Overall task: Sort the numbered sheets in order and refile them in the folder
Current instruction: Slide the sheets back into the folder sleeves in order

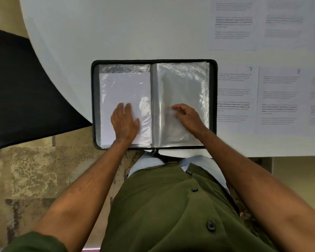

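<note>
lying open at the near edge of the table, just in front of the torso: the folder, black zip border all round, zip pull hanging off the near edge at the spine. holding a white sheet inside the left sleeve, blank side up as far as can be told, top band of the sleeve showing bare plastic above it. stacking up on the right half: clear sleeves, glossy and wrinkled, no paper visible in the top one.

resting flat on the white sheet's lower part: the left hand, palm down, fingers straight and close together, thumb out towards the spine. hovering or touching low on the right-hand sleeves: the right hand, fingers loosely curled and bunched, tips meeting the plastic; pinching a sleeve edge or only touching it, cannot tell.

lying loose to the right of the folder, touching or nearly touching its border: printed sheets, text blurred, handwritten numbers in the top corners too unclear to read. lying farther back on the right: more printed sheets, side by side.

standing to the left of the table: a dark chair. showing below: patterned carpet, green shirt with black buttons.
</note>
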A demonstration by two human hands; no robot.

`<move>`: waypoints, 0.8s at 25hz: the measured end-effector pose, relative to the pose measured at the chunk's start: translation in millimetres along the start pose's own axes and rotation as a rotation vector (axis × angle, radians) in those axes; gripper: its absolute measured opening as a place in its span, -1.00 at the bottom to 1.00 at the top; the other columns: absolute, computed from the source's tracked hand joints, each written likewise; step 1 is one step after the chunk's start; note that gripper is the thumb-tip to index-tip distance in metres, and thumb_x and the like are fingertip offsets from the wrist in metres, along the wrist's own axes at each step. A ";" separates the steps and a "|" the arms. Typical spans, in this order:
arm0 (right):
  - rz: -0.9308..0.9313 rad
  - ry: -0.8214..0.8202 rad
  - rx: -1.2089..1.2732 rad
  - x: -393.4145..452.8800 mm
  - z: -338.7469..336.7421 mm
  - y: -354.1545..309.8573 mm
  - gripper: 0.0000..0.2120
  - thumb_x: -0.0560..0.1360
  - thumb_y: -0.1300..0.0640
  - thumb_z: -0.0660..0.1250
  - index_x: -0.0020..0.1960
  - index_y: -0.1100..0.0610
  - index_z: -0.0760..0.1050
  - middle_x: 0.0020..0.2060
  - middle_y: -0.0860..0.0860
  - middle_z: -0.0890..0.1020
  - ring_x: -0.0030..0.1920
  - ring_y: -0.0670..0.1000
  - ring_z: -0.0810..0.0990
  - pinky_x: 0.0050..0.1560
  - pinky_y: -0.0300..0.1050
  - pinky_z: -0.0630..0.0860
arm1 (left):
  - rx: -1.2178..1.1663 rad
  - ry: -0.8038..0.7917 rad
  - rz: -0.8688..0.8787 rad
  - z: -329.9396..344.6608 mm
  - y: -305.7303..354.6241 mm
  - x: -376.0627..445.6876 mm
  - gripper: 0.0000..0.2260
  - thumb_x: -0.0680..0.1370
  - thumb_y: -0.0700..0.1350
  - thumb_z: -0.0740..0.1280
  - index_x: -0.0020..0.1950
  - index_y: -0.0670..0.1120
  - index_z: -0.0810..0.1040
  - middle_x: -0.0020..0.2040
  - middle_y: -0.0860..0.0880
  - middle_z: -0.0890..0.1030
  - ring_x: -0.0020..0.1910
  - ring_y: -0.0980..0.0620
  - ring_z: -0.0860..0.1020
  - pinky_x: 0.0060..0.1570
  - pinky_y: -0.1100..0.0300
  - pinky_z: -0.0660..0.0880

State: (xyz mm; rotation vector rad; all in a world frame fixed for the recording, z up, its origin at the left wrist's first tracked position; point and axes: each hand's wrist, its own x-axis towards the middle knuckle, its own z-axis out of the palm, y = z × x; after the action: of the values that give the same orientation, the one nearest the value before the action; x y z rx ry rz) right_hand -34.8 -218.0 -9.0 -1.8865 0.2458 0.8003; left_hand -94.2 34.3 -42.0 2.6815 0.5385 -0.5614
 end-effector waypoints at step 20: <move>-0.047 0.475 -0.053 125.5 -249.1 -5.2 -0.62 0.64 0.23 0.26 0.45 0.07 0.44 0.43 -0.02 0.48 0.44 -0.01 0.43 0.40 -0.23 0.35 | -0.147 0.052 0.304 -1.3 305.1 150.0 -0.46 0.60 -0.02 0.36 0.56 -0.07 0.33 0.55 -0.14 0.28 0.49 -0.19 0.27 0.44 -0.12 0.27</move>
State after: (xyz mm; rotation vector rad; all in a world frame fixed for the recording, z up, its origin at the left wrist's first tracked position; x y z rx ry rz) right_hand 166.9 -410.5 -21.2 -2.1056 0.4749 0.3182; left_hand 164.2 -186.2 -29.5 2.5746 0.1709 -0.3521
